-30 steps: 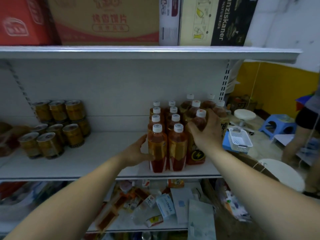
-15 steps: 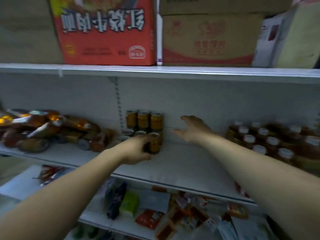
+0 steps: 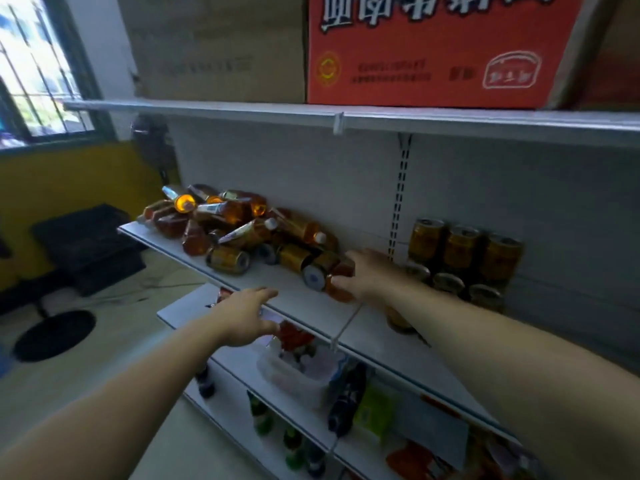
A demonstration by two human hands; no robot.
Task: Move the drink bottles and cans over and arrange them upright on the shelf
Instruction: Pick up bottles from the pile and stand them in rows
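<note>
Amber bottles and gold cans lay heaped on the white shelf [image 3: 277,285].
The right hand [image 3: 367,277] gripped a bottle [image 3: 337,287] at the pile's [image 3: 239,226] edge; the left hand [image 3: 246,315] hovered open-fingered near the shelf lip.

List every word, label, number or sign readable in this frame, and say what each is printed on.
Red carton on the top shelf: large white Chinese characters, cut off at the top, not reliably readable; small print and both logos blurred.
Brown carton: faint print, unreadable.
Cans and bottles: labels too blurred.
Lower-shelf packets: nothing legible.
</note>
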